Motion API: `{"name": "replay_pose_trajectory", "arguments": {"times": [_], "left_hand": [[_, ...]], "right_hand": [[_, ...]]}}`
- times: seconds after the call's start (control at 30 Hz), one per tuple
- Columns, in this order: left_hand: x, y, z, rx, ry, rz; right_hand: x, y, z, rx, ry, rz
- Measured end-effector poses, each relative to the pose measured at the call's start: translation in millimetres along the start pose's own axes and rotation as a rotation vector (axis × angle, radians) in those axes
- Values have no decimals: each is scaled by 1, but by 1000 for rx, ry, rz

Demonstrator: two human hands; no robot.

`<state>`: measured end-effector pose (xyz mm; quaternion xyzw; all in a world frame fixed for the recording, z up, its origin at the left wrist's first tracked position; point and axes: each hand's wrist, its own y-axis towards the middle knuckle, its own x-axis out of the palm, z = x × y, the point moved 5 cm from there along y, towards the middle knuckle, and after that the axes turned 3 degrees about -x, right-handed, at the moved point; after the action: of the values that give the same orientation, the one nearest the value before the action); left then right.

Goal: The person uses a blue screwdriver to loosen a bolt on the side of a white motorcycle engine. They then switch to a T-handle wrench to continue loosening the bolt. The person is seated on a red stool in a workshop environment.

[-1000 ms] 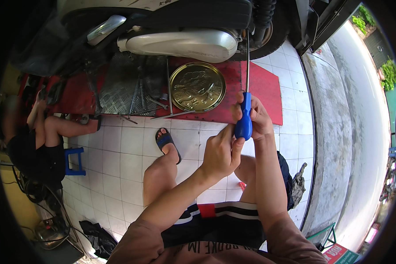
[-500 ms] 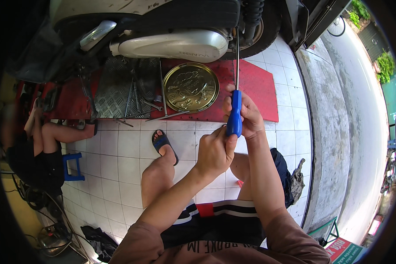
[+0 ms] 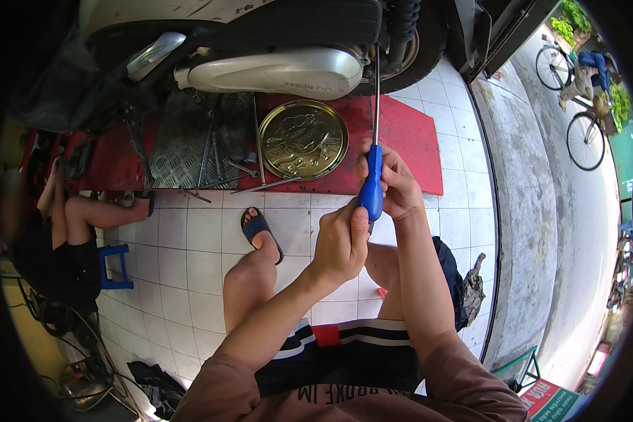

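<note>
Your right hand [image 3: 399, 191] still holds the blue screwdriver [image 3: 373, 186], right of centre; your left hand [image 3: 341, 243] stays closed at its butt end. It reaches up toward the scooter [image 3: 281, 72], top of frame. Only a cyclist [image 3: 596, 67] newly appears, upper right, so your work seems undisturbed.

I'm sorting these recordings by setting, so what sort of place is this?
Most likely a motorbike repair shop beside a street: a scooter stands over a red platform, a wrench lies there, and a blue-handled screwdriver reaches toward the scooter.
</note>
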<state>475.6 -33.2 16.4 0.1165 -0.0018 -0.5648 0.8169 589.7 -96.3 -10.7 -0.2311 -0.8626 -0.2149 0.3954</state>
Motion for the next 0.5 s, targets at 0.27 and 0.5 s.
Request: {"name": "replay_pose_trajectory", "arguments": {"times": [0.27,0.5], "left_hand": [[0,0,8,193,319,27],[-3,0,-2,148,247,14]], "right_hand": [[-14,4,7,-100,-1,-60],[-22,-1,4,-32,-84,-5]]}}
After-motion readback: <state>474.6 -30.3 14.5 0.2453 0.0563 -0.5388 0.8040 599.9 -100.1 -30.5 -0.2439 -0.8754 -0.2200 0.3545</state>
